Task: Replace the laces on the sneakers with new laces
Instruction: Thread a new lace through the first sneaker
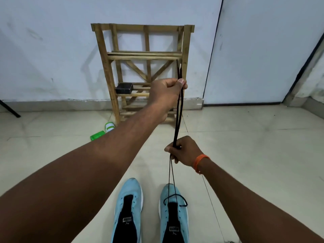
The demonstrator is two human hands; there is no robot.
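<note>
straight before the rack (105, 67), which stands against the wall (43, 50), the left hand (166, 92) is raised. its fingers (181, 82) are curled, and the thumb pinches both strands of a black lace (178, 120). the two lace tips poke up past the thumb, across the rack's right post. lower down and farther out from the rack, the right hand (185, 151) grips the same two strands, its fingers (169, 149) closed round them. between the hands the lace runs taut and nearly upright.

below the right hand the strands drop to the right shoe (174, 213), where the lace crosses the front eyelets in a loose loop near the toe. the left shoe (128, 207) lies just beside it. both are pale blue with dark tongues, toes toward the rack, on the floor (245, 146) well out from the rack.

an orange band (201, 161) circles the right wrist. a black box (124, 88) sits on a low slat at the rack's left side. by the rack's left foot lie a green-and-white thing (109, 126) and a green thing (97, 135). to the rack's right is a door (263, 50).
</note>
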